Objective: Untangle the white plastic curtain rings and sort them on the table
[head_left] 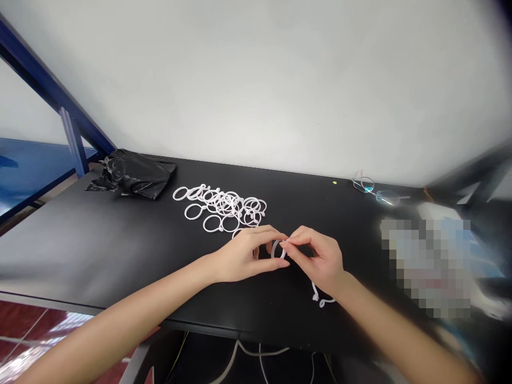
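Note:
Between my two hands is a white plastic ring (274, 250). My left hand (242, 255) grips it from the left, thumb below and fingers above. The fingertips of my right hand (322, 258) pinch the ring's right side; the exact contact is partly hidden by the fingers. Just beyond my left hand lies a loose pile of similar white rings (228, 204), several with small knobs on them. Below my right hand, another white ring piece (315, 291) with a knobbed end and a small loop rests on the table, partly covered by the hand and wrist.
A crumpled black plastic bag (140, 173) lies at the back left of the black table (132, 240). Eyeglasses (386, 198) sit at the back right, near a small yellow bit (335, 183). A blurred plastic package (432, 266) is at the right. A white wall (260, 96) stands behind.

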Demonstrator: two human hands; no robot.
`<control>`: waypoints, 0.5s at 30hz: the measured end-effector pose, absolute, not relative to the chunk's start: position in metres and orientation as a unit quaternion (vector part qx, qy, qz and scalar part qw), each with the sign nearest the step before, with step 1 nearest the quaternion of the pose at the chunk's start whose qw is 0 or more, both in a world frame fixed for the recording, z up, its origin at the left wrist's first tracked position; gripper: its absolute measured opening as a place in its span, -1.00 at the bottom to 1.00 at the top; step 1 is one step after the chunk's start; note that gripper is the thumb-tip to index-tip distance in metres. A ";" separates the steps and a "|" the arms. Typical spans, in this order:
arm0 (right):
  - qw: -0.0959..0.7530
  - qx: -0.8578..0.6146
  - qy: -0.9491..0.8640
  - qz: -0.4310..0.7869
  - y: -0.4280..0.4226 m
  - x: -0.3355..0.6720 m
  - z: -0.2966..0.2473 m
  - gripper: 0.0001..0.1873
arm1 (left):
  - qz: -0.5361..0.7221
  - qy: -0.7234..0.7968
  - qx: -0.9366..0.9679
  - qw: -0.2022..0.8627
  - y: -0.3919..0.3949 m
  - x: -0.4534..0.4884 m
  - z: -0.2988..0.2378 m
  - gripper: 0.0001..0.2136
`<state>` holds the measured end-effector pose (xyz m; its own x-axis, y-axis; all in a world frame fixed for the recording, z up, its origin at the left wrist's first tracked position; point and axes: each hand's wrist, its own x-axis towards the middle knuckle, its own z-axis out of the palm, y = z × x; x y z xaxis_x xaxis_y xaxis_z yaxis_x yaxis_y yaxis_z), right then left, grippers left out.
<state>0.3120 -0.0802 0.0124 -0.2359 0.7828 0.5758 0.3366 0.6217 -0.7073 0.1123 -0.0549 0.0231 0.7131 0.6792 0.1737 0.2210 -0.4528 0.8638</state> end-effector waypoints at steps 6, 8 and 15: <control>0.486 -0.378 -0.744 0.259 -0.079 0.312 0.013 -0.85 | 0.266 0.254 0.831 0.416 -0.054 0.112 0.021 -0.71; 0.434 -0.392 -0.742 0.327 -0.074 0.321 0.022 -0.89 | 0.275 0.266 0.845 0.374 -0.053 0.110 0.021 -0.68; 0.081 -0.439 -0.764 0.465 -0.052 0.386 0.051 -0.68 | 0.348 0.260 0.876 0.211 -0.044 0.102 0.019 -0.70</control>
<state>0.3857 -0.0518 0.0505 -0.6014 0.7467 -0.2842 0.5956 0.1819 -0.7824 0.1022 -0.0438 0.0192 0.6226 0.6026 0.4993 0.3089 -0.7754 0.5507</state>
